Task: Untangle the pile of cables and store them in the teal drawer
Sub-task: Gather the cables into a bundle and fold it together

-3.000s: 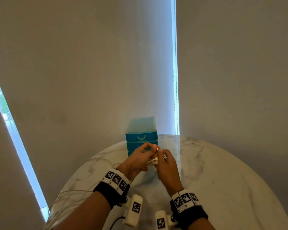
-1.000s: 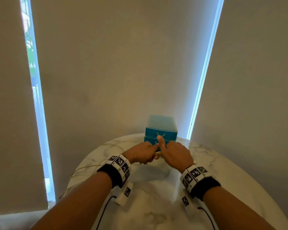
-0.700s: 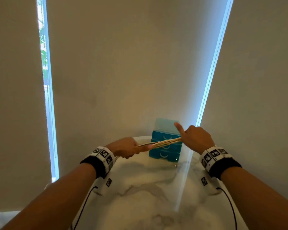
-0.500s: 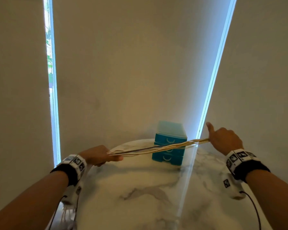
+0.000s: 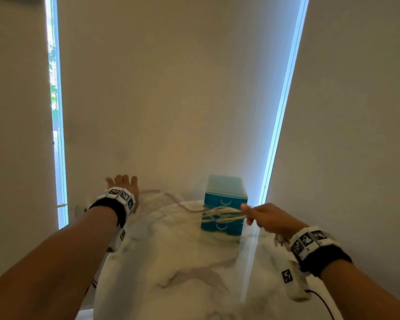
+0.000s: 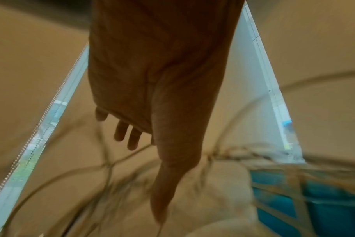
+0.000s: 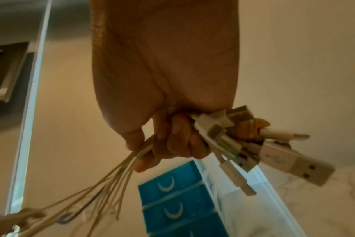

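Note:
My right hand [image 5: 252,214] grips a bundle of pale cables [image 5: 219,214] in a fist, in front of the teal drawer unit [image 5: 224,199]. In the right wrist view several USB plugs [image 7: 274,154] stick out behind my right hand [image 7: 152,152], and the cords [image 7: 111,184] fan out down and left. The strands sag leftwards over the table toward my left hand [image 5: 123,182]. That hand is raised beyond the table's left edge with its fingers spread, holding nothing. The left wrist view shows my left hand [image 6: 128,136] open above blurred loose cables [image 6: 103,168]. All drawers look closed.
The round white marble table [image 5: 183,273] carries the teal drawer unit [image 7: 172,202] at its far edge. Closed pale blinds stand close behind it, with bright window slits at left [image 5: 56,112] and right [image 5: 282,112].
My hands have pulled apart along the bundle. The left hand slid far to the left, has let go and spread open. The cables, stretched taut half a second ago, hang slack from my right hand.

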`<state>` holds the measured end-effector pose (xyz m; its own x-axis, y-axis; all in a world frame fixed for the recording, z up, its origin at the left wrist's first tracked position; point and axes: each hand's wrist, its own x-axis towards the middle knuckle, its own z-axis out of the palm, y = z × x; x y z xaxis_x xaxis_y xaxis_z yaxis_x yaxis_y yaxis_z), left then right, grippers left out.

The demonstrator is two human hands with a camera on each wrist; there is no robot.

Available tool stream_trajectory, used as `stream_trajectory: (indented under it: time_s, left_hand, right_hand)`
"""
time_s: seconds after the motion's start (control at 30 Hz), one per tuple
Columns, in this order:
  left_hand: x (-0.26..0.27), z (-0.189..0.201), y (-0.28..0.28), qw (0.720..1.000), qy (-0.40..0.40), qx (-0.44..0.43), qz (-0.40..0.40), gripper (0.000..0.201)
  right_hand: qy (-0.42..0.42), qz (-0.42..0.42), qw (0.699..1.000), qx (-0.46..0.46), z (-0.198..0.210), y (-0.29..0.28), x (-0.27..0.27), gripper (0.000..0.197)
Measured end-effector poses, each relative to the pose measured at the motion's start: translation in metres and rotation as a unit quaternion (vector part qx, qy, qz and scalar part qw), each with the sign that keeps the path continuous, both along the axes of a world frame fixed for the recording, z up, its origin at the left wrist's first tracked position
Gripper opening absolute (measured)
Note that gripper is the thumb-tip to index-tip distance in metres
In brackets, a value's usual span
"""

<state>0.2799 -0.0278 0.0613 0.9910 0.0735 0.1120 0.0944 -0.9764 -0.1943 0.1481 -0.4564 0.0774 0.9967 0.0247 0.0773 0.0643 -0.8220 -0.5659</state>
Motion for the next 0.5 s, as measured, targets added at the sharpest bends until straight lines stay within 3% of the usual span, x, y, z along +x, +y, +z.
stream_trajectory:
  time_s: [0.1, 0.17, 0.27, 0.37, 0.43, 0.5]
  left_hand:
    - [-0.015, -0.002, -0.04, 0.988, 0.101, -0.086, -0.075, 0.123]
    - [-0.029, 0.003, -0.073, 0.962, 0.156, -0.151, -0.164, 0.115]
    - [-0.048, 0.006, -0.122, 0.892, 0.191, -0.285, -0.295, 0.101]
    - [-0.064, 0.004, -0.171, 0.851, 0.176, -0.302, -0.393, 0.096]
    - [-0.07, -0.004, -0.196, 0.837, 0.189, -0.304, -0.413, 0.079]
    - [-0.072, -0.018, -0.211, 0.838, 0.191, -0.304, -0.411, 0.045]
  right_hand:
    - [0.019, 0.022, 0.997, -0.075, -0.024, 0.016, -0.005, 0.062]
    - [0.012, 0.016, 0.997, -0.075, -0.031, 0.021, -0.005, 0.062]
    - [-0.011, 0.015, 0.999, -0.048, -0.03, 0.029, -0.009, 0.059]
    - [-0.039, 0.024, 0.999, -0.023, -0.028, 0.034, -0.008, 0.051]
    - [-0.055, 0.033, 0.998, -0.019, -0.027, 0.034, -0.006, 0.054]
    - [-0.066, 0.036, 0.997, -0.029, -0.026, 0.027, -0.004, 0.065]
